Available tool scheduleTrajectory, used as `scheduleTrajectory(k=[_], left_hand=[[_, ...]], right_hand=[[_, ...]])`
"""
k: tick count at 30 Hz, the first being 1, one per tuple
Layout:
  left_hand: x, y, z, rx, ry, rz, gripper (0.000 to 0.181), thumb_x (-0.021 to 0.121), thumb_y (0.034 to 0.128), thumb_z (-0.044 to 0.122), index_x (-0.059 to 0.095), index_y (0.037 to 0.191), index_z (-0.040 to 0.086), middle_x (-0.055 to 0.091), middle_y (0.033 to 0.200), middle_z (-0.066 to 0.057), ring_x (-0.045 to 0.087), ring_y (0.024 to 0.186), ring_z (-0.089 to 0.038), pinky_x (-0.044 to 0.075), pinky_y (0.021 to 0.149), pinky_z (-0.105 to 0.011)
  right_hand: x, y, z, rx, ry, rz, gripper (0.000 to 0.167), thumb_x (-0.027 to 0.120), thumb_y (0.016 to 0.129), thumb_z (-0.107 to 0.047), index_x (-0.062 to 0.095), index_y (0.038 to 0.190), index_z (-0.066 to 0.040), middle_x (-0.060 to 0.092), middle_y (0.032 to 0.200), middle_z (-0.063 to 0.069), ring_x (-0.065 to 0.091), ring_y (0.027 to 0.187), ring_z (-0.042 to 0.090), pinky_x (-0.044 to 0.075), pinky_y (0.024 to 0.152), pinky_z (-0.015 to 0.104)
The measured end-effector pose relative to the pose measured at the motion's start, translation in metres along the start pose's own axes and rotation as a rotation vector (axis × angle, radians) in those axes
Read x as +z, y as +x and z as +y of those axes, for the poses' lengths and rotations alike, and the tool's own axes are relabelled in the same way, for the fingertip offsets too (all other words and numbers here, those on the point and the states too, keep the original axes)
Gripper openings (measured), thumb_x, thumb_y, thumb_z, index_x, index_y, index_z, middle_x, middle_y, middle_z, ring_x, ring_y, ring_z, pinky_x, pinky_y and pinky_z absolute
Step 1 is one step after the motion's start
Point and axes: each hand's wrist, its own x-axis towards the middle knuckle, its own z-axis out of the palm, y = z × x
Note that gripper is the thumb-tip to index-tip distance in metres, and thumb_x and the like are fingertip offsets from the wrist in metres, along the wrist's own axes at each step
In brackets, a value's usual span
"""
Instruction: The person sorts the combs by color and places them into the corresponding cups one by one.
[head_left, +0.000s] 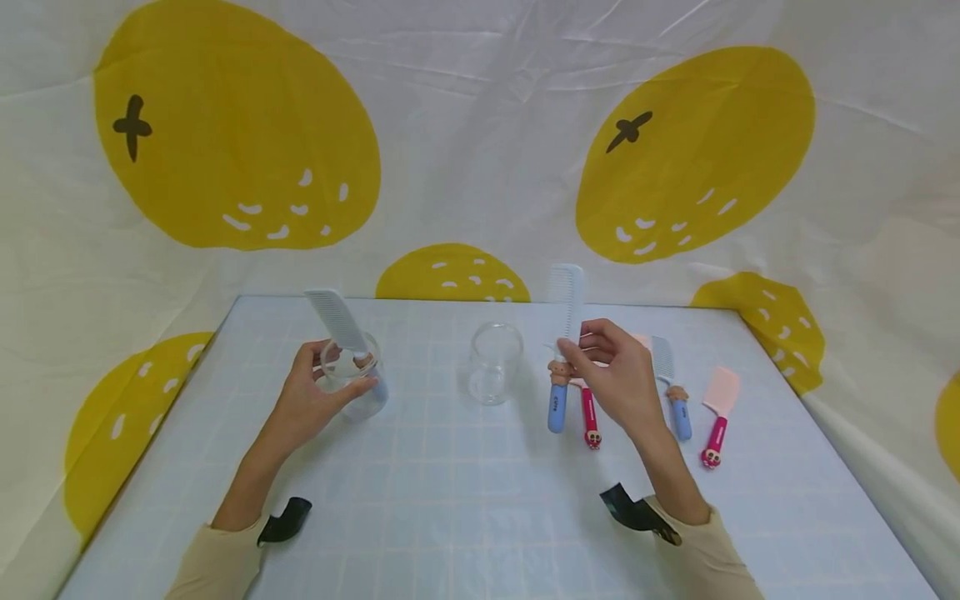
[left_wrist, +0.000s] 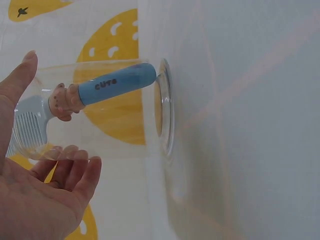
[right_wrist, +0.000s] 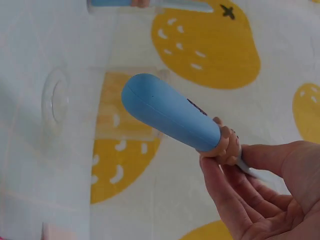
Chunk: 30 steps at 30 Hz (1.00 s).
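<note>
Over on the left, the left hand point(head_left: 309, 402) is curling its fingers and thumb round a glass jar point(head_left: 369, 408), and a blue comb point(head_left: 337, 320) is leaning inside it, handle down, teeth poking out past the rim. Right hand point(head_left: 621, 372) is pinching a second blue comb point(head_left: 558, 372) at the neck, fingers closed right up on it, handle hanging down, just right of a second glass jar point(head_left: 495, 371). Honestly, it's looking like a solid hold: I'd be gripping up there too, so the handle is hanging clear, and I'd be going gentle on the glass so it isn't tipping. Farther right, a third blue comb point(head_left: 679, 410) is lying between two pink combs, one point(head_left: 588, 412) partly behind the right hand, the other point(head_left: 717, 421) out on its own. They're all resting on a pale blue gridded tabletop point(head_left: 450, 508), and a wrinkly white cloth point(head_left: 480, 167) with big yellow fruit prints is hanging round the far edge and sides.
</note>
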Motion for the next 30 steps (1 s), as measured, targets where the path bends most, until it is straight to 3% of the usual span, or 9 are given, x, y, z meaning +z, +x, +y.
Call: scheduleTrajectory(k=[10, 20, 30], left_hand=[[0.001, 0.002, 0.003, -0.01, 0.003, 0.001, 0.091, 0.083, 0.0871, 0.04, 0.029, 0.149, 0.001, 0.037, 0.151, -0.024, 0.034, 0.143, -0.043, 0.027, 0.116, -0.068], [0.0, 0.002, 0.003, -0.019, 0.014, 0.001, 0.095, 0.083, 0.0866, 0.045, 0.027, 0.15, 0.001, 0.035, 0.153, -0.023, 0.032, 0.144, -0.043, 0.027, 0.116, -0.068], [0.001, 0.0, 0.0, -0.001, -0.006, 0.002, 0.088, 0.084, 0.0871, 0.038, 0.03, 0.147, 0.002, 0.038, 0.15, -0.023, 0.034, 0.143, -0.043, 0.027, 0.116, -0.068]], right_hand=[[0.02, 0.006, -0.019, -0.03, 0.122, 0.01, 0.032, 0.079, 0.093, -0.023, 0.068, 0.117, -0.005, 0.076, 0.098, 0.009, 0.075, 0.091, 0.022, 0.057, 0.078, 0.019], [0.041, 0.009, -0.037, -0.134, 0.277, 0.006, 0.03, 0.08, 0.092, -0.016, 0.068, 0.116, -0.004, 0.076, 0.098, 0.009, 0.076, 0.09, 0.021, 0.061, 0.082, 0.029], [0.065, 0.01, -0.049, -0.207, 0.396, 0.03, 0.027, 0.078, 0.093, -0.014, 0.068, 0.115, -0.002, 0.076, 0.098, 0.01, 0.075, 0.087, 0.022, 0.061, 0.081, 0.03]])
